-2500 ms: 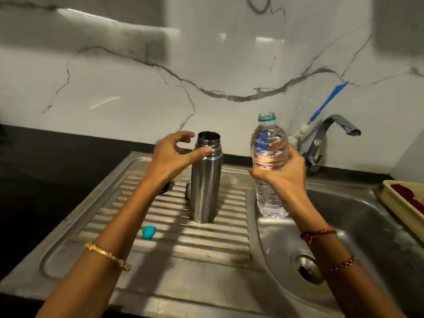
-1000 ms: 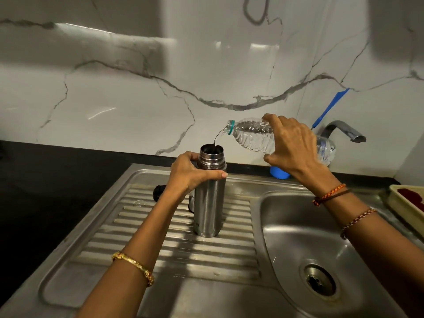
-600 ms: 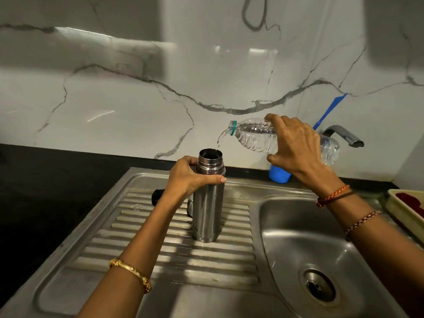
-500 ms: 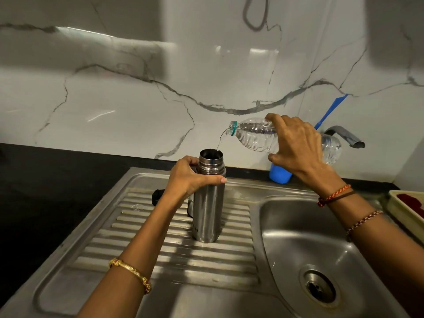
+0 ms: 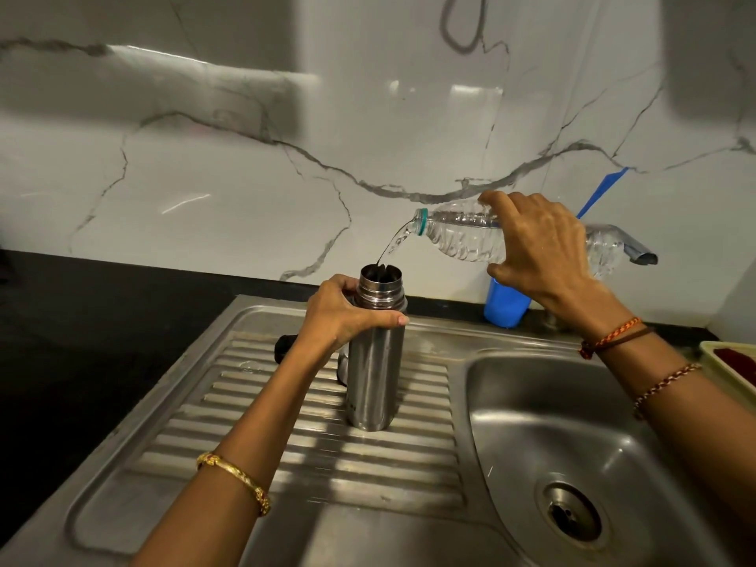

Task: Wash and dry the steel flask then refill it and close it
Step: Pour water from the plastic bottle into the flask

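The steel flask (image 5: 374, 378) stands upright and uncapped on the ribbed drainboard (image 5: 286, 435) of the sink. My left hand (image 5: 347, 317) grips it just below its neck. My right hand (image 5: 536, 247) holds a clear plastic water bottle (image 5: 458, 235) tipped almost level, its mouth to the left above the flask. A thin stream of water runs from the bottle into the flask's open top. A dark object (image 5: 282, 347), partly hidden by my left wrist, lies behind the flask on the drainboard.
The sink bowl (image 5: 572, 435) with its drain lies to the right. A blue cup (image 5: 505, 304) stands at the back ledge below the tap (image 5: 638, 251). A cream tray (image 5: 732, 362) sits at the right edge. Black counter (image 5: 82, 341) extends left.
My right hand tipped the upright bottle over to pour, and my left hand closed round the flask. Over the last second the pouring goes on with little movement.
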`<state>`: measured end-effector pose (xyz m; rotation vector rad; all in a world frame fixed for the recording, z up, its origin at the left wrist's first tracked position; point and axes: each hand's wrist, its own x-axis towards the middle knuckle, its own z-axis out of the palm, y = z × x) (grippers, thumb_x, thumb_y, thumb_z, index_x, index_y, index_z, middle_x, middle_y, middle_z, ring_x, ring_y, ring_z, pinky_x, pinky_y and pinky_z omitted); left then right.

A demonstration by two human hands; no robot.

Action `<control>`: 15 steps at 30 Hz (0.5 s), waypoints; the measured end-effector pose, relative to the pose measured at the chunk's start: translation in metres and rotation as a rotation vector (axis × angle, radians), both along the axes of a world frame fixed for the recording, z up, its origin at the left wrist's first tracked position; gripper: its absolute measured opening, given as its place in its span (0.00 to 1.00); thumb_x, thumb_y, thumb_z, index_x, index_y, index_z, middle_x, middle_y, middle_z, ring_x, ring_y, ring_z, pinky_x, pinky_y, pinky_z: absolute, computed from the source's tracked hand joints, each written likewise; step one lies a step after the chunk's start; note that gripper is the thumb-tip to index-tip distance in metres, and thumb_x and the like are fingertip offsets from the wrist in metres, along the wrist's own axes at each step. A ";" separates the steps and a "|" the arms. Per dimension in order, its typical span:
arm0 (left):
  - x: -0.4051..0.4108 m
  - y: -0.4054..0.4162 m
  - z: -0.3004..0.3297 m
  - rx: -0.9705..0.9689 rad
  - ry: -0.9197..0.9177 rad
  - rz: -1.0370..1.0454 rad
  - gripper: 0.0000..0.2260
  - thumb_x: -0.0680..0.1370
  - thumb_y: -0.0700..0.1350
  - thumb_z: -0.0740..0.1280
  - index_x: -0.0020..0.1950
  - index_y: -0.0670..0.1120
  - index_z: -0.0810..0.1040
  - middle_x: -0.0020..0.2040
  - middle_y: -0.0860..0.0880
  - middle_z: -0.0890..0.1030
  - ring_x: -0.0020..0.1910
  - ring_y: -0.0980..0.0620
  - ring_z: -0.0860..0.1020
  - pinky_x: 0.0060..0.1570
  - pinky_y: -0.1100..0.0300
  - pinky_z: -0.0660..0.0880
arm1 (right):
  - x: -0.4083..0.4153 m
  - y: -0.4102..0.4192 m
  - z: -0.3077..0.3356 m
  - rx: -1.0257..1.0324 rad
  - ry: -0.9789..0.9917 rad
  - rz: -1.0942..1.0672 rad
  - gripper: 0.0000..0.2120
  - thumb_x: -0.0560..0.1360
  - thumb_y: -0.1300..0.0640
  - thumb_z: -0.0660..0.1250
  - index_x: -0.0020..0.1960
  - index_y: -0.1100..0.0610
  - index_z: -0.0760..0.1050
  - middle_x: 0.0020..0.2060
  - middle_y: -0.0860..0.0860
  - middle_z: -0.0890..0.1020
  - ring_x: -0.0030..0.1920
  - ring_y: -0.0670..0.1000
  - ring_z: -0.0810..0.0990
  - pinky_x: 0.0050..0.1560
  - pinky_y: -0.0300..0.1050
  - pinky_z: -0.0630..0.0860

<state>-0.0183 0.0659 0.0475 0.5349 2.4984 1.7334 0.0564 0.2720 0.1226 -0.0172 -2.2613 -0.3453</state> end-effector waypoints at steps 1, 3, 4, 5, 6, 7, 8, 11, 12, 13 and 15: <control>0.000 0.000 0.000 -0.005 0.000 -0.002 0.32 0.60 0.48 0.80 0.59 0.45 0.71 0.52 0.51 0.75 0.53 0.52 0.74 0.53 0.59 0.71 | 0.000 0.000 0.000 0.006 0.004 0.002 0.35 0.47 0.67 0.80 0.54 0.66 0.74 0.33 0.61 0.80 0.30 0.59 0.78 0.32 0.46 0.74; 0.000 0.000 0.001 -0.011 -0.005 0.001 0.34 0.60 0.48 0.80 0.61 0.44 0.70 0.53 0.51 0.75 0.54 0.51 0.74 0.55 0.58 0.71 | 0.000 -0.001 0.001 0.014 0.005 0.005 0.35 0.47 0.67 0.80 0.54 0.66 0.74 0.33 0.61 0.80 0.30 0.59 0.78 0.31 0.46 0.74; 0.001 0.000 0.001 -0.014 -0.009 0.001 0.34 0.60 0.48 0.80 0.61 0.44 0.70 0.53 0.51 0.75 0.55 0.51 0.74 0.57 0.57 0.72 | 0.001 -0.002 0.001 0.017 0.004 0.006 0.35 0.47 0.67 0.80 0.54 0.66 0.74 0.33 0.61 0.80 0.30 0.59 0.78 0.31 0.46 0.74; 0.001 0.000 0.001 -0.016 -0.010 0.001 0.34 0.60 0.48 0.80 0.62 0.44 0.70 0.54 0.50 0.75 0.55 0.51 0.74 0.58 0.56 0.72 | 0.001 -0.002 0.001 0.024 0.004 0.006 0.35 0.47 0.67 0.80 0.54 0.66 0.74 0.33 0.61 0.80 0.30 0.59 0.78 0.32 0.46 0.74; 0.001 0.000 0.001 -0.017 -0.009 0.001 0.34 0.60 0.48 0.80 0.61 0.44 0.70 0.54 0.50 0.75 0.55 0.51 0.74 0.58 0.55 0.72 | 0.001 -0.002 0.001 0.030 0.005 0.004 0.36 0.47 0.66 0.81 0.54 0.66 0.74 0.33 0.61 0.80 0.30 0.59 0.78 0.32 0.46 0.74; 0.001 -0.001 0.000 -0.015 -0.009 0.002 0.34 0.60 0.48 0.80 0.61 0.44 0.70 0.54 0.50 0.75 0.55 0.50 0.74 0.58 0.54 0.73 | 0.001 -0.002 0.001 0.037 0.007 0.002 0.36 0.47 0.66 0.81 0.53 0.66 0.75 0.33 0.61 0.80 0.30 0.59 0.77 0.32 0.45 0.74; 0.001 -0.001 0.000 -0.012 -0.008 0.002 0.33 0.59 0.48 0.80 0.60 0.44 0.70 0.54 0.50 0.75 0.55 0.50 0.74 0.58 0.54 0.73 | 0.001 -0.002 0.001 0.042 0.008 0.001 0.36 0.47 0.66 0.81 0.53 0.66 0.75 0.33 0.61 0.80 0.30 0.59 0.77 0.32 0.45 0.74; 0.001 0.000 0.000 -0.006 -0.010 0.009 0.34 0.59 0.48 0.80 0.60 0.44 0.71 0.53 0.50 0.76 0.54 0.51 0.75 0.56 0.57 0.73 | 0.001 -0.001 0.002 0.060 0.010 -0.005 0.36 0.46 0.65 0.81 0.53 0.65 0.75 0.33 0.60 0.80 0.30 0.59 0.78 0.31 0.45 0.74; 0.001 0.000 0.000 -0.006 -0.011 0.009 0.34 0.59 0.48 0.80 0.60 0.44 0.71 0.53 0.50 0.76 0.54 0.51 0.75 0.56 0.57 0.73 | 0.001 -0.001 0.002 0.066 0.011 -0.007 0.36 0.45 0.65 0.81 0.53 0.65 0.75 0.33 0.60 0.80 0.30 0.59 0.78 0.32 0.45 0.75; 0.001 0.000 0.000 -0.005 -0.012 0.006 0.34 0.59 0.48 0.80 0.61 0.44 0.71 0.53 0.50 0.76 0.54 0.51 0.75 0.56 0.57 0.73 | 0.000 -0.001 0.003 0.069 0.011 -0.008 0.37 0.45 0.65 0.81 0.53 0.65 0.75 0.33 0.60 0.80 0.30 0.59 0.78 0.32 0.45 0.75; 0.001 0.000 0.000 0.000 -0.008 0.001 0.33 0.59 0.48 0.80 0.60 0.44 0.71 0.53 0.50 0.76 0.53 0.51 0.75 0.56 0.55 0.73 | 0.000 -0.001 0.003 0.071 0.013 -0.005 0.37 0.45 0.65 0.81 0.53 0.65 0.75 0.34 0.61 0.81 0.31 0.59 0.78 0.33 0.46 0.75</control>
